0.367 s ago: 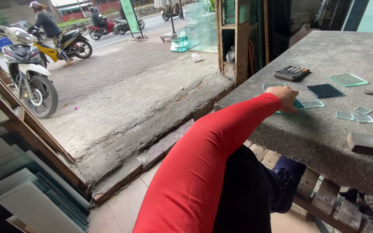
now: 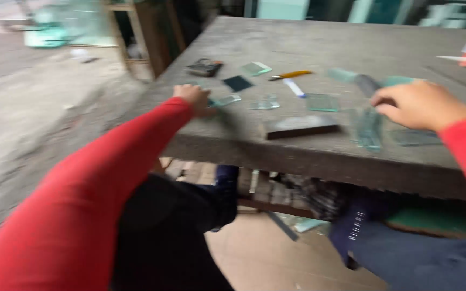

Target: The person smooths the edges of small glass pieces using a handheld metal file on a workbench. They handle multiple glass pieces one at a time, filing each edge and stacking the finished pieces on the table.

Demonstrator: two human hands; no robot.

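Observation:
The view is blurred by motion. My left hand [image 2: 192, 97], in a red sleeve, rests with curled fingers near the front left edge of the grey stone table [image 2: 308, 40], touching a small clear glass piece [image 2: 225, 100]. My right hand [image 2: 416, 105] hovers over the right part of the table, fingers curled, just above a stack of small glass pieces [image 2: 368, 128] and next to a grey cylinder [image 2: 369, 85]. Whether either hand grips anything is unclear.
On the table lie a calculator [image 2: 203, 67], a dark square tile [image 2: 237, 83], more small glass squares [image 2: 323, 102], a yellow-handled tool [image 2: 292, 74], a white pen [image 2: 296, 88] and a dark flat block [image 2: 297, 126]. The concrete floor drops off at left.
The camera has swung right, from the street towards the table. My right hand has come into view over the glass pieces. My left hand stays at the table's edge.

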